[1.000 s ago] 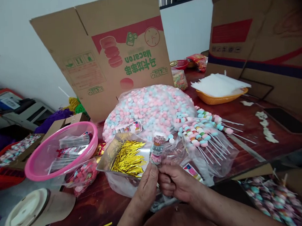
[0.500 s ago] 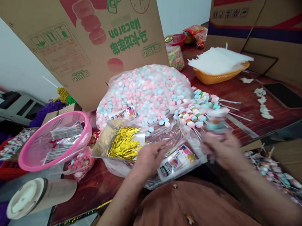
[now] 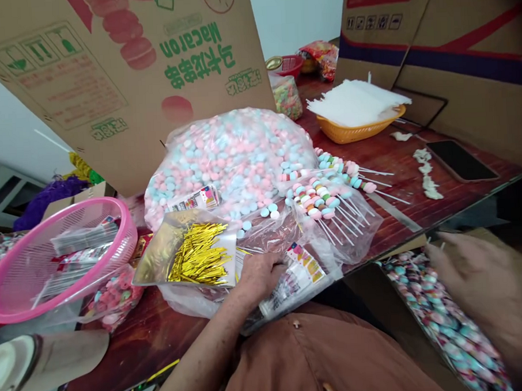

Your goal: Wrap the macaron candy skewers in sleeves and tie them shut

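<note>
My left hand (image 3: 258, 276) lies flat on a stack of printed clear wrappers (image 3: 301, 268) at the table's front edge, fingers slightly bent, holding nothing. Just left of it is a pack of gold twist ties (image 3: 198, 259). My right hand (image 3: 476, 281) is low at the right, blurred, over a box of wrapped candy skewers (image 3: 435, 326); its fingers do not show clearly. Unwrapped candy skewers (image 3: 326, 198) lie on clear plastic behind the wrappers. A big bag of pink and blue candies (image 3: 233, 156) sits beyond them.
A pink basket (image 3: 15, 304) with packets stands at the left, a lidded cup (image 3: 47, 360) lying below it. An orange basket (image 3: 353, 135) of white sheets, a candy jar (image 3: 287, 99) and a phone (image 3: 460, 159) are at the right. Cardboard boxes (image 3: 109, 81) stand behind.
Both hands held a wrapped skewer together at centre. The right hand then carried it right and down to the box, while the left hand dropped onto the wrappers. The view tilted down.
</note>
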The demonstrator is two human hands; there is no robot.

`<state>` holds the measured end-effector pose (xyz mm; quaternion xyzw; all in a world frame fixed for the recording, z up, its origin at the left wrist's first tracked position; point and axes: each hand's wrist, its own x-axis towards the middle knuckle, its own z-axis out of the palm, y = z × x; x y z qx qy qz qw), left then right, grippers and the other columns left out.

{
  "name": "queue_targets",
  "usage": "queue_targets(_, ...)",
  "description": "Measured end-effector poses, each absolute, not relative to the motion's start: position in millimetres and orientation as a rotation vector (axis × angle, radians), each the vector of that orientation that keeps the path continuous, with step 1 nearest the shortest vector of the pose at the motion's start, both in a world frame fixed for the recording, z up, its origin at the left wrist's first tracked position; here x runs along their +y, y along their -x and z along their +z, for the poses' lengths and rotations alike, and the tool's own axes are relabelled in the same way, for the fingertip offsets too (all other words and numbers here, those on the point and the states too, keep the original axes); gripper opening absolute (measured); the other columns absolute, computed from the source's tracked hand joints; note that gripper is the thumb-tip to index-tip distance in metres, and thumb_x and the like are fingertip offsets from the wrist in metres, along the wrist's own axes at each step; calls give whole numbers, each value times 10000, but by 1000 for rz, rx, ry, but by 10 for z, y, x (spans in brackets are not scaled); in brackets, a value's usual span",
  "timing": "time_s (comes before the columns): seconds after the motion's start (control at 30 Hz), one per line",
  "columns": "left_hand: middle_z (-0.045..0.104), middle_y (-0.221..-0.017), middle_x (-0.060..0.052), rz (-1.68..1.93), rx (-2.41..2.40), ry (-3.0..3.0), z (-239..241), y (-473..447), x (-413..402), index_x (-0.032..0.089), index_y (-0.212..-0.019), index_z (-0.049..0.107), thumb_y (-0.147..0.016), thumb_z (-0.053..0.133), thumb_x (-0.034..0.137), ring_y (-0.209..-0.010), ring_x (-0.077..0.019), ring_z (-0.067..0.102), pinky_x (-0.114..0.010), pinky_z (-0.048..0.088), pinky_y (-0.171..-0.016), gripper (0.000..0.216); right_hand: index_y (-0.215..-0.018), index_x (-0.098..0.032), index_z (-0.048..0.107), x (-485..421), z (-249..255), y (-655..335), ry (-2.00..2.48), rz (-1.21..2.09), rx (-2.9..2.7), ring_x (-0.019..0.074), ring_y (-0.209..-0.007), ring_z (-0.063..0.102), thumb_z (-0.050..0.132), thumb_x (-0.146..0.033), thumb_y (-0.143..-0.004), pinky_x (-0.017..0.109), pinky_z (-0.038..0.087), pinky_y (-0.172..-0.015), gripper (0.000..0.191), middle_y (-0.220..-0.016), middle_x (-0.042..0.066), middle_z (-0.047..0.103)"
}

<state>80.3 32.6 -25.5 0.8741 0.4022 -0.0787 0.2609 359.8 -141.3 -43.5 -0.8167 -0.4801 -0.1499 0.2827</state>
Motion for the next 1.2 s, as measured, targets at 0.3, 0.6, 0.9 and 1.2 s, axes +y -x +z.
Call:
queue_targets(0.3,697,-897,-44,-188,932,-2473,210,-503,434,263,-1000,649,-887,351,278,-804,-202,615,-273,392,-704,319,-969,-166,592,-105,-176,-2371,1303,378,-1974,219,-943,518,535,-287,-814,367,383,-834,205,-961,93,610)
queue_targets(0.6,648,-736,-35,208,1105,-2291,30,-660,355,163,-758,609,-790,511,233,-709,-174,568,-258,369,-647,124,-636,-174,509,-137,-320,-2156,1407,999,-1412,114,-606,448,497,-292,-827,231,326,-565,225,-614,-21,507)
queue_targets(0.9,624,-706,-19,346,1002,-2161,-41,-564,428,189,-777,598,-805,487,297,-643,-158,538,-245,372,-591,158,-671,-191,487,-79,-166,-2172,1373,888,-1517,121,-650,458,468,-163,-800,240,337,-607,133,-661,-13,514)
queue_targets(1.2,626,-661,-8,441,951,-2036,-162,-545,428,167,-728,608,-798,519,328,-622,-140,534,-232,402,-588,197,-585,-197,346,-48,-279,-2202,1437,863,-1485,106,-563,346,411,-295,-861,238,255,-537,300,-579,-36,380)
